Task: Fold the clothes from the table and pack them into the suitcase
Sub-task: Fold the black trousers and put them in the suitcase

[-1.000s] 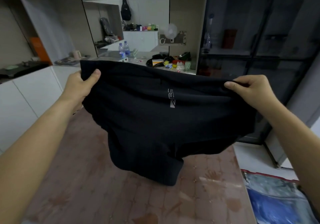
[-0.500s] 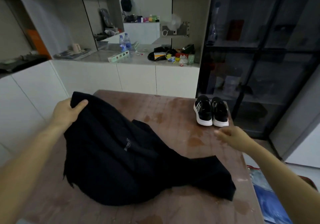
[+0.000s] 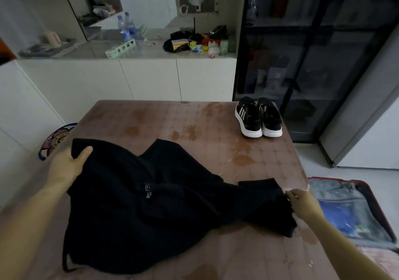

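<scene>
1. Two bare hands, both on one black garment (image 3: 151, 204), which lies crumpled and unfolded on the table (image 3: 194, 117)
2. Left hand (image 3: 67, 165): grasps the garment's far left corner, thumb on top of the cloth, the other fingers hidden beneath it
3. Right hand (image 3: 302, 202): fingertips pinch the garment's right edge, at the table's right rim
4. Black garment: spread between the two grips, sagging toward the person from the left grip and narrowing to a strip at the right grip; one fold peaks up beyond the midpoint between the hands
5. Small grey logo (image 3: 148, 191): on the cloth, roughly midway between the grips, nearer the left one
6. Table: reddish-brown patterned top with darker blotches, running under both grips and away beyond them
7. Pair of black sneakers (image 3: 259, 117) with white soles and white side stripes: side by side, upright, well beyond the right grip at the table's far right corner, apart from the garment
8. Suitcase (image 3: 356, 204): open on the floor just right of the right grip, red-edged, a clear zipped cover over blue contents; the garment is not in it
9. Patterned round object (image 3: 56, 139): just beyond the left grip, off the table's left edge; its kind cannot be told
10. White counter (image 3: 151, 74): far beyond both grips, holding two water bottles (image 3: 125, 25) and mixed small clutter
11. Dark glass-fronted cabinet (image 3: 313, 52): far beyond the right grip, behind the sneakers
</scene>
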The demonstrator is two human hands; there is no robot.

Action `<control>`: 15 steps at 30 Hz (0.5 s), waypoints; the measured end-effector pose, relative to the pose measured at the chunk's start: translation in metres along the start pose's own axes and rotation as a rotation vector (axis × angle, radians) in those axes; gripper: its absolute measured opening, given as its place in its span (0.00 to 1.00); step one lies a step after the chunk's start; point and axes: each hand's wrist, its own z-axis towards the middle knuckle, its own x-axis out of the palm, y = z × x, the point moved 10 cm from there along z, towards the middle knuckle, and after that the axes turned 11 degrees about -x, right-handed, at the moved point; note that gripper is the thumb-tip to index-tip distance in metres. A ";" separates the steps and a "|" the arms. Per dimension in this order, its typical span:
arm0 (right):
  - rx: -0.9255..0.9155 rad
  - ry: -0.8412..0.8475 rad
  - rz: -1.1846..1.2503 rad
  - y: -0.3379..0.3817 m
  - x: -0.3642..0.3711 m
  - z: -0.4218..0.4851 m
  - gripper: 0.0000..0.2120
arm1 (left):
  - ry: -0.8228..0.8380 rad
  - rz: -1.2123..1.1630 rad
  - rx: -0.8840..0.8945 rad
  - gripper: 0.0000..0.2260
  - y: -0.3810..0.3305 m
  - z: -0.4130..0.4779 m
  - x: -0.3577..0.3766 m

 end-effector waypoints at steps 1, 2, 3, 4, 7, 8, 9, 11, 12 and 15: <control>-0.009 0.003 -0.077 0.001 -0.001 0.001 0.10 | 0.013 0.002 -0.003 0.17 0.000 -0.001 0.006; -0.016 0.028 -0.175 0.005 0.000 0.003 0.11 | 0.025 -0.001 -0.001 0.18 0.001 0.000 0.012; -0.038 0.066 -0.271 0.011 0.003 0.005 0.14 | 0.041 -0.009 -0.026 0.18 0.005 0.000 0.017; -0.088 0.101 -0.344 0.020 0.007 0.010 0.18 | 0.050 -0.016 -0.037 0.18 0.008 0.000 0.021; -0.227 0.251 -0.420 0.043 0.033 0.025 0.32 | 0.044 -0.059 -0.090 0.18 0.021 0.004 0.021; -0.236 0.302 -0.423 0.044 0.044 0.028 0.34 | 0.030 -0.066 -0.094 0.17 0.023 0.005 0.017; -0.232 0.331 -0.433 0.043 0.051 0.031 0.35 | 0.011 -0.073 -0.102 0.17 0.025 0.006 0.012; -0.201 0.332 -0.450 0.035 0.058 0.035 0.32 | -0.030 -0.097 -0.153 0.14 0.034 0.008 0.001; -0.204 0.328 -0.462 0.031 0.059 0.037 0.30 | -0.049 -0.117 -0.175 0.15 0.042 0.011 -0.003; -0.225 0.320 -0.509 0.027 0.056 0.040 0.13 | -0.045 -0.160 -0.185 0.18 0.061 0.022 -0.004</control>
